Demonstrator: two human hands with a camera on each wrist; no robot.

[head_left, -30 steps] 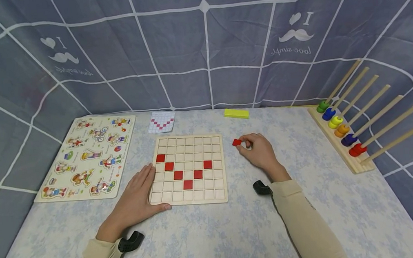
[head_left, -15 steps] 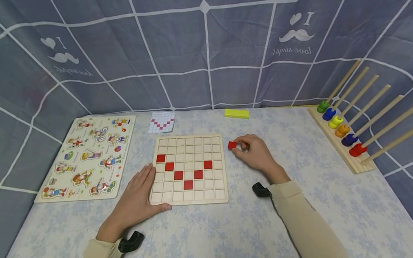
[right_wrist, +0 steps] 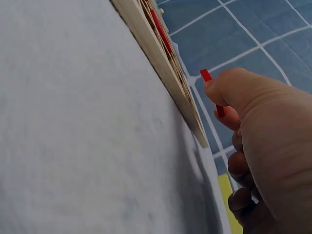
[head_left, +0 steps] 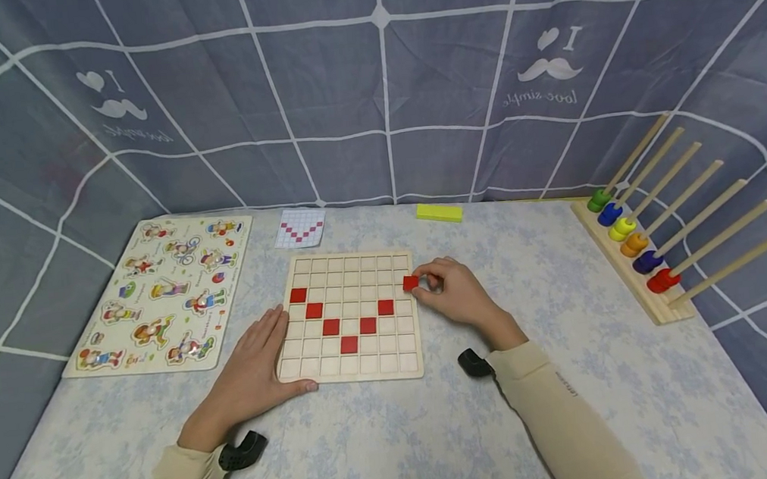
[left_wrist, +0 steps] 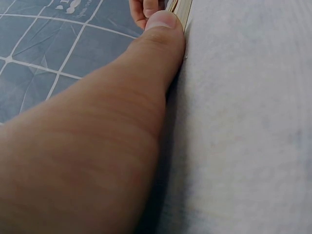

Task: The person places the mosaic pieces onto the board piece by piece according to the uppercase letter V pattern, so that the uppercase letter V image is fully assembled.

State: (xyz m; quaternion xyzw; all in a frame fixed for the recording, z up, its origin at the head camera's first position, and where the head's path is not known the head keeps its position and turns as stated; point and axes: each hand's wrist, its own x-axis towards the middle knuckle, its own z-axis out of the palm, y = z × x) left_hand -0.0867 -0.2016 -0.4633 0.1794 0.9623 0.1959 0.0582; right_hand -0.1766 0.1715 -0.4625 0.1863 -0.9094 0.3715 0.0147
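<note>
A square wooden grid board (head_left: 359, 272) lies on the table, with several red tiles (head_left: 331, 327) set in its cells in a V shape. My left hand (head_left: 251, 373) rests against the board's left edge and near corner, fingers straight and thumb along the front edge. Between thumb and forefinger my right hand (head_left: 456, 292) pinches a red square tile (head_left: 411, 283) over the board's right edge. In the right wrist view that tile (right_wrist: 205, 75) is held above the board (right_wrist: 161, 63), apart from it. The left wrist view mostly shows my left thumb (left_wrist: 156, 44).
Behind the board lie a small card with a V pattern (head_left: 299, 228) and a yellow block (head_left: 439, 212). A picture puzzle board (head_left: 162, 293) is at the left. On the right stands a wooden peg rack (head_left: 632, 263) with coloured rings. A tiled-pattern curtain (head_left: 342, 76) hangs behind.
My right hand has moved left and slightly nearer, carrying the red tile from beside the board to over its right edge. The left hand stays in place.
</note>
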